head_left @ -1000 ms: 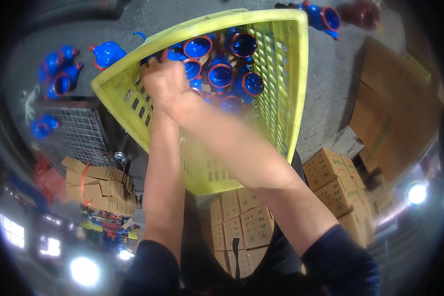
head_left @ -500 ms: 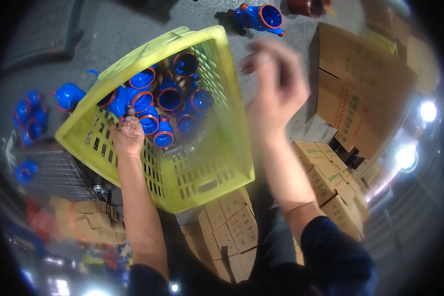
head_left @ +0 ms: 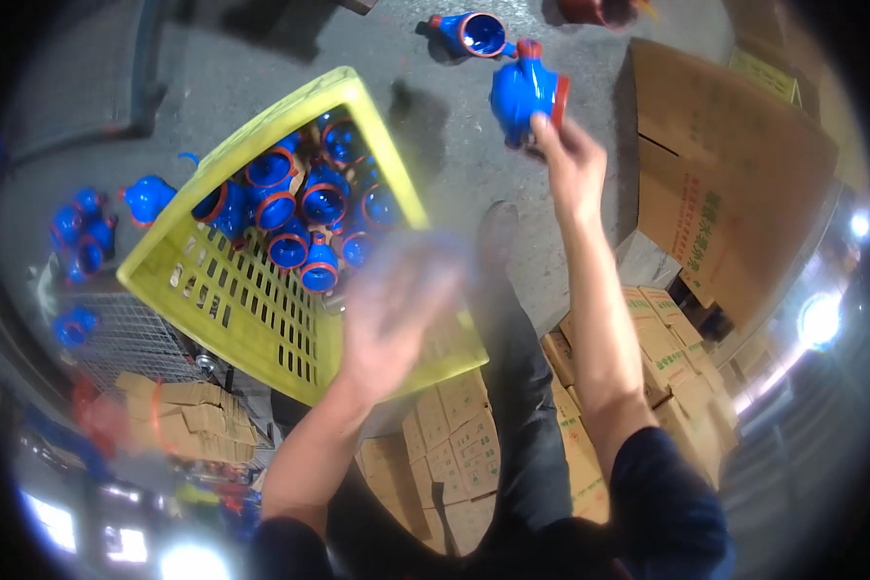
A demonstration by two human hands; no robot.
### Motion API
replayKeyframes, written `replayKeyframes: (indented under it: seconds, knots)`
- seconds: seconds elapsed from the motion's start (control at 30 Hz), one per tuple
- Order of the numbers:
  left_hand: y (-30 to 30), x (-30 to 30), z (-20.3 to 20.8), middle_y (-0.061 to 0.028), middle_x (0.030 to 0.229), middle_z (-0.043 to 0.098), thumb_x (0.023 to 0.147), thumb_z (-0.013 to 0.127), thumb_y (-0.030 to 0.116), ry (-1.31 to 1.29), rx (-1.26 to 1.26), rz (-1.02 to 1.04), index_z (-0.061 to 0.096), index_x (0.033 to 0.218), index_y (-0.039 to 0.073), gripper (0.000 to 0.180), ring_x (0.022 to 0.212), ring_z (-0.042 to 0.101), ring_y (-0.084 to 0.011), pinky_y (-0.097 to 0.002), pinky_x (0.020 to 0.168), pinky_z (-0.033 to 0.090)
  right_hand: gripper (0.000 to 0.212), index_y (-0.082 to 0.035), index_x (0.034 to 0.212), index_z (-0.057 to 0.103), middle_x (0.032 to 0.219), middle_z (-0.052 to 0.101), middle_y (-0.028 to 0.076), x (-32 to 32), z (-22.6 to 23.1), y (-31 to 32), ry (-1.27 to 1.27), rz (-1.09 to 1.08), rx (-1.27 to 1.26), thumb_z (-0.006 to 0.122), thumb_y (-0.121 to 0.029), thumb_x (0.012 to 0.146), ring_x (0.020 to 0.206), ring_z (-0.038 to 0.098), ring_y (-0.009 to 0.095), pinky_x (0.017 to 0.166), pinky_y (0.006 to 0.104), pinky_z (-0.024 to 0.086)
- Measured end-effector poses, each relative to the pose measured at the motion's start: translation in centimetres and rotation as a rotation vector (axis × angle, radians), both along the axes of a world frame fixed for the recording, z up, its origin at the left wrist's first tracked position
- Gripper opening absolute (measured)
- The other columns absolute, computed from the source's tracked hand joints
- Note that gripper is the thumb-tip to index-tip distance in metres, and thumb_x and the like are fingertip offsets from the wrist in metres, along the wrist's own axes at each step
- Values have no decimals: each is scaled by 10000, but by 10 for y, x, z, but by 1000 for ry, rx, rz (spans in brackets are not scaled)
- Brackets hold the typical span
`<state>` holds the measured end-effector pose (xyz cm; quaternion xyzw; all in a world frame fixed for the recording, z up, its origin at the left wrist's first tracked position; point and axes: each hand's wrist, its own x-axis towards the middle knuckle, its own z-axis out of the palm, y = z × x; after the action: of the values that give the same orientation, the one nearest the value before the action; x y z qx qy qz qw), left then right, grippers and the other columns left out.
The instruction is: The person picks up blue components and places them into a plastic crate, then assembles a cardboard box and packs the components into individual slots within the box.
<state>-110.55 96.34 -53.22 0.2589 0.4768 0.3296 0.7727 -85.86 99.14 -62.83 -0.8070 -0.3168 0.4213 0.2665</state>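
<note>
My right hand (head_left: 572,159) grips a glossy blue pipe fitting (head_left: 524,97) with red rims, held over the grey floor to the right of the crate. Motion smears my left hand (head_left: 396,309) above the crate's near right part. A bluish blur lies at its fingers, and whether it holds anything does not show. The yellow plastic crate (head_left: 261,104) has slotted walls. Inside it, several similar blue fittings (head_left: 324,201) lie heaped at the far left, their red-rimmed round openings mostly facing up. Another blue fitting (head_left: 481,35) lies on the floor beyond my right hand.
More blue fittings (head_left: 148,199) lie left of the crate. A large open cardboard box (head_left: 735,174) stands at the right. Stacked cartons (head_left: 459,435) are near my legs, and folded cardboard (head_left: 188,420) lies at the lower left. At the far edge is a dark red container (head_left: 594,10).
My right hand, with no fitting visible in it before, now holds a blue fitting out over the floor. My left hand has moved from the fittings at the crate's left toward its right side.
</note>
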Motion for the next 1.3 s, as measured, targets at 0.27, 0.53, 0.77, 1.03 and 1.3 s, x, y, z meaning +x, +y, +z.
replayKeyframes:
  seconds: [0.27,0.53,0.77,1.03,1.3]
  knots:
    - [96,190,-159,-172,1448,342,989,559,296,-21,-744,456,276,1437,1,606,1043,618,-306,-461,828,552,268,-20,1032,696,795,655,15,-15,91,-164,304,-732,-238,644,-273,959,679,574,81,683,245,480]
    - [142,209,-300,-255,1305,541,1054,363,271,115,-682,374,313,1409,-21,462,1082,643,-417,-547,902,553,229,-31,871,670,717,602,-11,13,81,-195,489,-724,-338,649,-239,965,671,520,64,679,230,437]
    - [71,241,-160,-246,1203,584,1019,366,75,-485,-515,410,377,1308,-41,311,998,673,-398,-508,867,584,262,-56,890,667,730,617,0,14,68,-207,406,-766,-238,639,-304,967,653,533,79,661,244,443]
    - [-95,38,47,-209,1293,553,983,499,62,72,-286,-149,420,1328,-14,362,1023,656,-321,-451,806,590,277,-22,1072,614,885,645,60,-15,106,-193,354,-761,23,594,-285,986,734,585,119,678,280,485]
    - [-171,-156,-68,-194,1059,659,1002,501,172,370,-672,263,470,1263,-47,343,911,708,-299,-396,802,592,211,52,1100,655,1001,633,33,-145,166,-152,495,-109,-203,643,-79,935,907,559,88,820,234,448]
